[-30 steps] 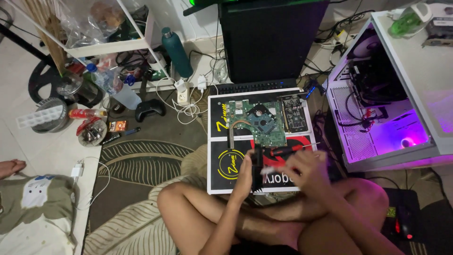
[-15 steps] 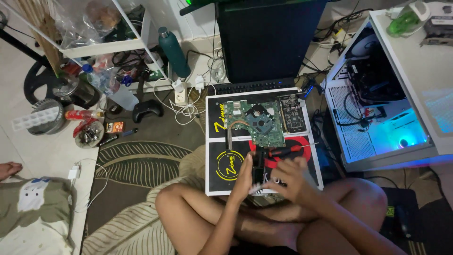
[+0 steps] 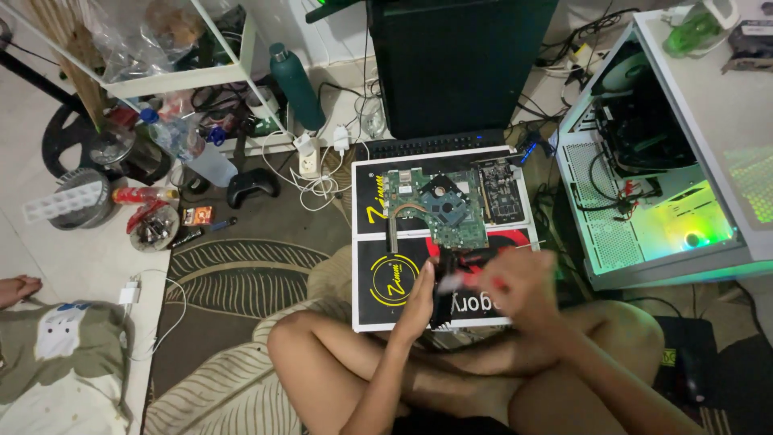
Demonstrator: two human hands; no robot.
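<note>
I sit cross-legged on the floor in front of a black box (image 3: 378,242) with yellow and red print. My left hand (image 3: 419,296) grips a small upright black part (image 3: 442,300) standing on the box's near half. My right hand (image 3: 522,282) is blurred with motion just right of it. It is closed round a thin tool (image 3: 452,281) with a pale tip and a bit of red, and the tip points at the black part. A bare green laptop motherboard (image 3: 439,205) lies on the box's far half. A darker board (image 3: 499,190) sits beside it.
An open white computer case (image 3: 600,173), lit green inside, lies at the right. A black tower (image 3: 451,64) and a keyboard (image 3: 435,146) stand beyond the box. A teal bottle (image 3: 295,85), a game controller (image 3: 250,186), chargers, cables and a cluttered shelf fill the left. Another person's foot (image 3: 16,288) shows at far left.
My right hand has moved quickly over the black part and is now blurred. My left hand has kept its hold. The computer case's light has changed from purple through blue to green.
</note>
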